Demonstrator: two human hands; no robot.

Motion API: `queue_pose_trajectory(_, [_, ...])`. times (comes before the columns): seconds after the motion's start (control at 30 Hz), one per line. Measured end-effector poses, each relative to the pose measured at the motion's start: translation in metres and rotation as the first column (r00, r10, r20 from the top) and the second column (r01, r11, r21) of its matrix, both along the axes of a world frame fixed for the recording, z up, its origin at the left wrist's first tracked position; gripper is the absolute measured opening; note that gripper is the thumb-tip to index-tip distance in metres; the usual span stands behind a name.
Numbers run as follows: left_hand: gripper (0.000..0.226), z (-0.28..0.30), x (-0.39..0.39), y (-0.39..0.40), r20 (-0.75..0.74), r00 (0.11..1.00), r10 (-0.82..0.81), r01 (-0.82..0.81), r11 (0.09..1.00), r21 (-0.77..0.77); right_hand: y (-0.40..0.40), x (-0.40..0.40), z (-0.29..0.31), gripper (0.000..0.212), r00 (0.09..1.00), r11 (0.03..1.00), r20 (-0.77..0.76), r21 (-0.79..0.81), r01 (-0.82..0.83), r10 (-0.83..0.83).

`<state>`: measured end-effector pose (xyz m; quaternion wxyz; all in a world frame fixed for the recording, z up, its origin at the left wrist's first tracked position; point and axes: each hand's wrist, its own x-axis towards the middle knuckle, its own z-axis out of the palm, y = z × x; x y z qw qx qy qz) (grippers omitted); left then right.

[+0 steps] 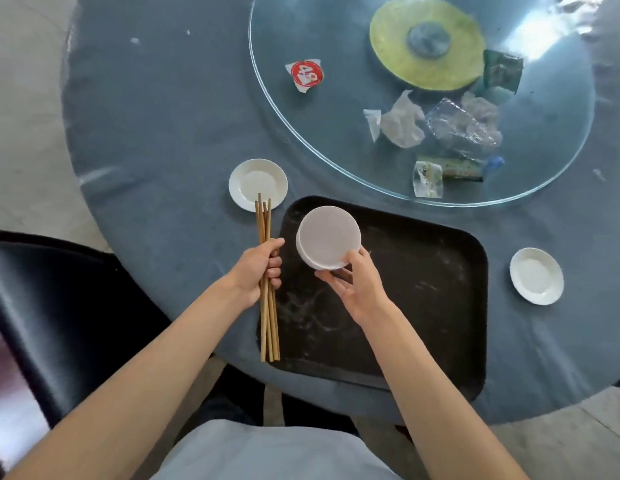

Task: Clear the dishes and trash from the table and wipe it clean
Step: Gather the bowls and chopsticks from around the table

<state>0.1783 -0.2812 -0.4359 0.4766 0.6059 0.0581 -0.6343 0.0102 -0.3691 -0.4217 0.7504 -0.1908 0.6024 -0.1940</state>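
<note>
My left hand [258, 268] is closed around a bundle of several wooden chopsticks [267, 323], held upright beside the left edge of a black tray [423, 306]. My right hand [357, 285] holds a stack of white bowls [327, 237] from below, over the tray's upper left corner. One small white saucer [258, 183] lies on the blue-grey table [156, 133] just above the chopstick tips. A second saucer [536, 280] lies to the right of the tray.
A glass turntable [544, 140] at the back right carries crumpled plastic wrappers [464, 128], a green packet [502, 69] and a red-and-white lid [306, 75]. Small scraps dot the far left of the table. A black chair [52, 306] stands at my left.
</note>
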Motion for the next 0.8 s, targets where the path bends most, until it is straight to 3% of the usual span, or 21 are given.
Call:
queue_pose_trajectory(0.47, [0.039, -0.012, 0.037, -0.005, -0.053, 0.998, -0.041, 0.042, 0.999, 0.013, -0.009, 0.028, -0.01, 0.051, 0.993, 0.992, 0.003, 0.038, 0.121, -0.121])
queue_pose_trajectory(0.6, [0.038, -0.005, 0.045, -0.003, -0.013, 0.991, -0.137, 0.136, 0.989, -0.053, -0.005, 0.028, -0.001, 0.056, 0.991, 0.991, -0.016, 0.032, 0.132, -0.131])
queue_pose_trajectory(0.7, [0.036, 0.015, 0.051, 0.001, 0.114, 0.962, -0.248, 0.265, 0.949, -0.169, 0.006, 0.02, 0.023, 0.062, 0.957, 0.997, -0.29, -0.074, -0.032, 0.009])
queue_pose_trajectory(0.77, [0.038, 0.033, 0.053, 0.004, 0.279, 0.918, -0.282, 0.353, 0.901, -0.25, 0.019, 0.012, 0.042, 0.053, 0.871, 0.941, -0.49, -0.28, -0.19, 0.03])
queue_pose_trajectory(0.8, [0.039, 0.039, 0.053, 0.006, 0.355, 0.894, -0.274, 0.386, 0.872, -0.301, 0.025, 0.011, 0.054, 0.044, 0.858, 0.893, -0.513, -0.39, -0.226, -0.007])
